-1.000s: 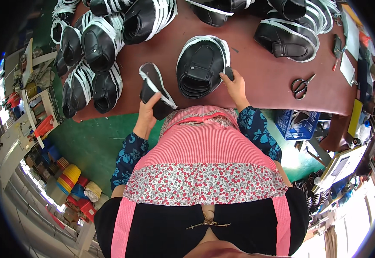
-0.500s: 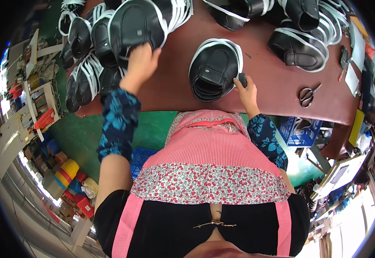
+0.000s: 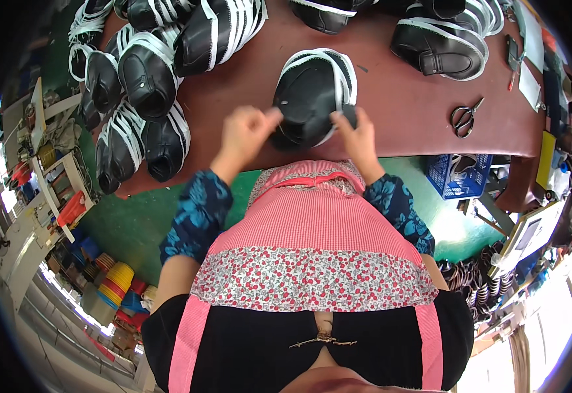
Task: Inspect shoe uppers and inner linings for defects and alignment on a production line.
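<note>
A black shoe upper [image 3: 309, 88] with white edging lies in front of me, on top of others whose white rims show around it. My left hand [image 3: 243, 134] is curled at its near left side, fingertips at the edge and blurred by motion. At the right edge of the upper is my right hand [image 3: 359, 139], thumb and fingers closed around a small dark object [image 3: 347, 116]. Its kind is hard to make out. Both hands are close to the table's near edge.
Piled shoe uppers [image 3: 147, 75] crowd the left of the brown table [image 3: 391, 124]. More uppers [image 3: 440, 52] lie at the far right. Scissors [image 3: 464, 119] rest on the right side. A blue crate [image 3: 453, 187] stands below the table's right edge.
My left hand has come right and nearer from the left pile, bringing a shoe upper onto the ones in the middle. My right hand stays beside them with the small dark object.
</note>
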The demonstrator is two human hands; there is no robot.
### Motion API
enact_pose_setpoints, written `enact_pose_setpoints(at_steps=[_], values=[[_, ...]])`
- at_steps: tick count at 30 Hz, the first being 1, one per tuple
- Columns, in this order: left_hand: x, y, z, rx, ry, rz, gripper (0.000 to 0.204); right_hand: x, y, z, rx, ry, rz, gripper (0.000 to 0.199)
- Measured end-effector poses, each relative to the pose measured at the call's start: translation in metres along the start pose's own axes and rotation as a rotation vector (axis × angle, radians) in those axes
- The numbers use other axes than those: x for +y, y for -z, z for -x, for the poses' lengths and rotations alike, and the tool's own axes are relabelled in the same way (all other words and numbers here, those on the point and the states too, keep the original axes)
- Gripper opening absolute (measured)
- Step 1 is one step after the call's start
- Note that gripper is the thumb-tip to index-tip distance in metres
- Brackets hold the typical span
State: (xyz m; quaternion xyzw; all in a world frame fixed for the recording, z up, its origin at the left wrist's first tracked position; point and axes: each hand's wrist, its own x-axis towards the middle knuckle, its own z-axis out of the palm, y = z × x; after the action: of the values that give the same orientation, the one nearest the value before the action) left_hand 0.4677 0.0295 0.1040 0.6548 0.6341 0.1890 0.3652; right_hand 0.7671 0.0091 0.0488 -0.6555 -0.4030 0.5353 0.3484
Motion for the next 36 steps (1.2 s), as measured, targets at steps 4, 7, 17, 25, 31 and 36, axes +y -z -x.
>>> enact_pose_setpoints(at_steps=[4, 7, 17, 25, 31, 36], values=[[-0.013, -0.055, 0.078, -0.359, 0.645, 0.827, 0.033, -0.032, -0.030, 0.043, -0.409, 0.172, 0.012, 0.036], [-0.004, -0.052, 0.086, -0.105, 0.848, 1.466, 0.039, -0.011, -0.015, 0.014, -0.126, -0.025, -0.121, 0.031], [-0.045, -0.046, 0.125, 0.103, 0.388, 0.287, 0.037, 0.040, 0.019, -0.053, -0.067, -0.079, 0.381, 0.037], [-0.036, -0.012, 0.135, 0.294, 0.170, -0.440, 0.054, 0.037, 0.017, -0.041, 0.101, 0.264, 0.478, 0.030], [-0.006, -0.065, 0.092, 0.003, 0.155, 0.257, 0.041, -0.054, -0.048, 0.044, -0.218, 0.439, 0.162, 0.024], [-0.002, -0.063, 0.085, 0.163, 0.697, 1.222, 0.033, 0.014, -0.016, -0.010, 0.144, 0.180, 0.265, 0.027]])
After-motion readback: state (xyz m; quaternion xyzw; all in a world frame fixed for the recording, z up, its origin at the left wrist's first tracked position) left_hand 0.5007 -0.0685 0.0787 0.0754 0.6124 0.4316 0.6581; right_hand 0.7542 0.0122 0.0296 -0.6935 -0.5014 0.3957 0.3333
